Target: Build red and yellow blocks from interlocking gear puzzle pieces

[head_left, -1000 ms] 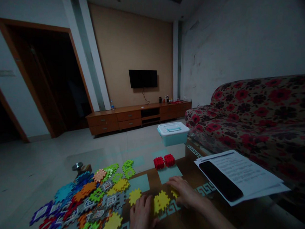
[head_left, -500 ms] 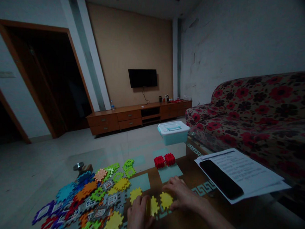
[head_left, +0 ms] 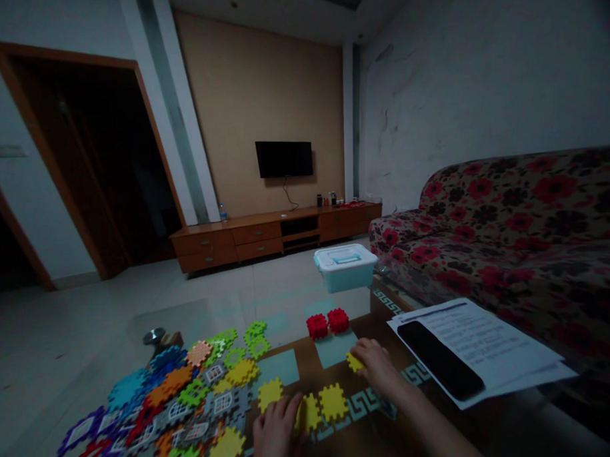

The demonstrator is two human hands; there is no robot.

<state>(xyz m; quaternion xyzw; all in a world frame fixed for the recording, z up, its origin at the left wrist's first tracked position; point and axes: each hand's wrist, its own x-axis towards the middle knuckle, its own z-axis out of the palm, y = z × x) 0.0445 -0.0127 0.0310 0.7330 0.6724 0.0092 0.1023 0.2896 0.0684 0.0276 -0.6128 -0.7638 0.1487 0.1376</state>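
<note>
My right hand (head_left: 376,365) is closed on a small yellow interlocking tile (head_left: 354,362), just in front of the red blocks. My left hand (head_left: 276,429) has curled fingers at the edge of another yellow tile (head_left: 309,414), which it seems to grip; the thumb is partly hidden. Right of that tile lies a flat yellow tile (head_left: 333,401) with notched edges. One more yellow tile (head_left: 270,392) is just beyond my left fingers. Two red notched blocks (head_left: 328,323) stand side by side farther back on the glass table.
Left on the glass table spreads a pile of coloured interlocking tiles (head_left: 178,407). At the far edge is a lidded turquoise box (head_left: 346,273). To the right, a black phone (head_left: 439,360) rests on paper sheets (head_left: 511,349), near a flowered sofa (head_left: 485,228).
My right hand has moved away and to the right from the flat yellow tile, and a yellow tile now shows in its fingers. My left hand has barely moved.
</note>
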